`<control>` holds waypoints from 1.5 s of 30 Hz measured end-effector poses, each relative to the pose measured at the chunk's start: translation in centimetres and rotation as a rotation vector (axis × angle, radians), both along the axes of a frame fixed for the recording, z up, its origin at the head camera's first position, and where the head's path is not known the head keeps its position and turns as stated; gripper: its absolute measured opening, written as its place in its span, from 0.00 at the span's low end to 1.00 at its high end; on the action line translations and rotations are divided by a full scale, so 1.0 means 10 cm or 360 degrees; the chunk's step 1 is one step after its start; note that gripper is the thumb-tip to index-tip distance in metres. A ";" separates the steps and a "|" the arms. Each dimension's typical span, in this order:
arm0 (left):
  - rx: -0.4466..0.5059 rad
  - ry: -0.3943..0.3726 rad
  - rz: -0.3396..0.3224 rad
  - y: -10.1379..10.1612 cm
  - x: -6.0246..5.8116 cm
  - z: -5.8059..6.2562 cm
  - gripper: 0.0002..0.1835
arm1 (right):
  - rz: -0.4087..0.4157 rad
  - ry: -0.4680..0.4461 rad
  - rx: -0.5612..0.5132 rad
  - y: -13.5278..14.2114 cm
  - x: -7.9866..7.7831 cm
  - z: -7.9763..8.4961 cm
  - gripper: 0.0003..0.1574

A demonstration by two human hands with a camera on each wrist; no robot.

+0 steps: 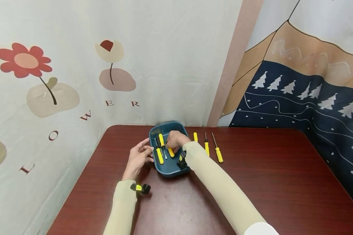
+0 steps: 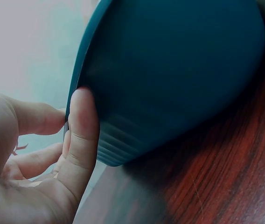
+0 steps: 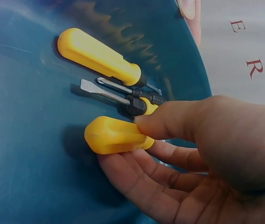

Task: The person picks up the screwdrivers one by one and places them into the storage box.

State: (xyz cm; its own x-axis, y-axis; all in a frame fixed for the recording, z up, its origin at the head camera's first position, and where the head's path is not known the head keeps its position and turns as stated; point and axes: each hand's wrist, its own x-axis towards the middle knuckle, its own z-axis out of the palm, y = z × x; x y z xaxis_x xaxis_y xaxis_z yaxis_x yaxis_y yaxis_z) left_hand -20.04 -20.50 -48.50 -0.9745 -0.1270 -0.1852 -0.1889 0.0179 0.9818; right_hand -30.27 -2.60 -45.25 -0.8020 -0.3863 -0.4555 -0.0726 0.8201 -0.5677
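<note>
A dark blue plastic tray stands near the table's far edge with several yellow-handled screwdrivers in it. My left hand pinches the tray's left rim, thumb on one side and fingers on the other, as the left wrist view shows. Over the tray's inside, my right hand grips a screwdriver by its yellow handle between thumb and fingers; its shaft is hidden. Beside it in the tray lie a screwdriver with a long yellow handle and a flat-tipped one with a black collar.
Right of the tray, three more screwdrivers lie on the red-brown table: one with its yellow handle partly hidden by my sleeve, a black-and-yellow one, and a yellow one. A printed curtain hangs behind the table.
</note>
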 end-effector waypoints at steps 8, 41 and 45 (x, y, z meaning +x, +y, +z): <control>-0.0018 0.0009 0.0012 0.01 0.01 0.01 0.31 | -0.0022 -0.0035 -0.0033 -0.03 0.02 0.00 0.29; -0.0025 0.0024 0.0024 0.02 0.00 0.00 0.31 | 0.0011 -0.0070 -0.0025 0.02 0.05 0.06 0.23; -0.0033 0.0022 0.0026 0.02 0.01 0.00 0.31 | 0.0045 -0.0036 -0.0003 0.04 0.05 0.08 0.22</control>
State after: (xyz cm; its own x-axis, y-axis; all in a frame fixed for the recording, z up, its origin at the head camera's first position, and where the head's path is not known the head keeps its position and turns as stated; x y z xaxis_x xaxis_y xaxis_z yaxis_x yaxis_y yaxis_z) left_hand -19.97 -20.29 -48.55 -0.9747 -0.1465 -0.1690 -0.1759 0.0354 0.9838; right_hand -29.78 -2.22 -44.49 -0.7803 -0.4095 -0.4726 -0.0831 0.8169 -0.5707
